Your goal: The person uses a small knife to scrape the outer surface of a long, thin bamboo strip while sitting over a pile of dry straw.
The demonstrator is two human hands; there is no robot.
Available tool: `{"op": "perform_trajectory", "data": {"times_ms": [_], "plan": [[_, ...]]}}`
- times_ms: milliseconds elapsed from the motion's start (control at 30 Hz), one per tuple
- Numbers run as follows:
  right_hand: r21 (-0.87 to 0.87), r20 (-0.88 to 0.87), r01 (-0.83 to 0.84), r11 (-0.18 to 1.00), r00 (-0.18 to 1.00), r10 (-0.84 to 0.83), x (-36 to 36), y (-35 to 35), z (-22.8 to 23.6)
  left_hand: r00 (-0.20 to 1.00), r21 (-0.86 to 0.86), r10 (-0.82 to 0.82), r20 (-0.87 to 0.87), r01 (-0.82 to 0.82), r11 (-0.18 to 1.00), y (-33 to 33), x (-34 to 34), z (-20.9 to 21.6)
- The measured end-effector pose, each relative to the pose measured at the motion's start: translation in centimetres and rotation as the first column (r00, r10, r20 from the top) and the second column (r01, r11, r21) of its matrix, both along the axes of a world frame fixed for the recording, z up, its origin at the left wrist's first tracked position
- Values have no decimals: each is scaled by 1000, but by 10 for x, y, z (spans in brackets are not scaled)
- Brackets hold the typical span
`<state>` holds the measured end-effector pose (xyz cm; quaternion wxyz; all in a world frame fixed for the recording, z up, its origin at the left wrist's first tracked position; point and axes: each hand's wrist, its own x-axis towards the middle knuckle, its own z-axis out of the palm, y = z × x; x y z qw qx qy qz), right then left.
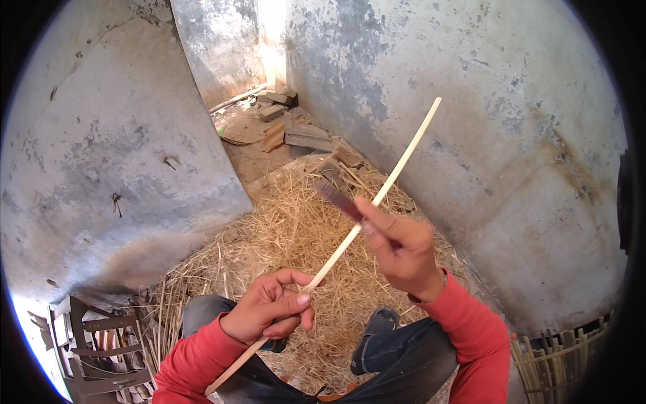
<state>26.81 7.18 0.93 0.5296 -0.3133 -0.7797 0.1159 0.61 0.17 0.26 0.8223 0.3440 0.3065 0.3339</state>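
A long, pale, slim stick, like split bamboo, slants from my lap up to the far right. My left hand is closed around its lower part, thumb on top. In my right hand a flat, dark reddish-brown blade-like strip is pinched between thumb and fingers. It lies across the stick's middle, pointing up and left; its far end is blurred. The part inside my right hand is hidden, and I cannot tell whether the strip presses on the stick.
Straw-like shavings cover the floor between my legs and beyond. Worn plaster walls rise on both sides. Bricks lie by the far opening. A dark slatted frame stands at lower left, a woven bamboo basket at lower right.
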Motion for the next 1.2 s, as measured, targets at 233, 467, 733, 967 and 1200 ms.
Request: {"op": "perform_trajectory", "data": {"times_ms": [233,467,733,967,1200], "plan": [[-202,-265,224,953,925,-273,26,19,6,995,-10,-77,56,78,997,-1,-2,-1],[-37,-103,54,998,993,-58,-13,-4,-9,999,-40,7,52,-5,999,1,-1,0],[67,-2,-49,997,999,49,-29,-12,-8,997,-42,15,70,-12,999,0,-3,8],[-36,-319,313,949,896,-308,19,34,16,983,-73,-118,140,129,989,-1,-5,3],[111,-244,108,988,967,-78,-7,31,0,984,-88,-42,171,58,994,1,-4,6]]}}
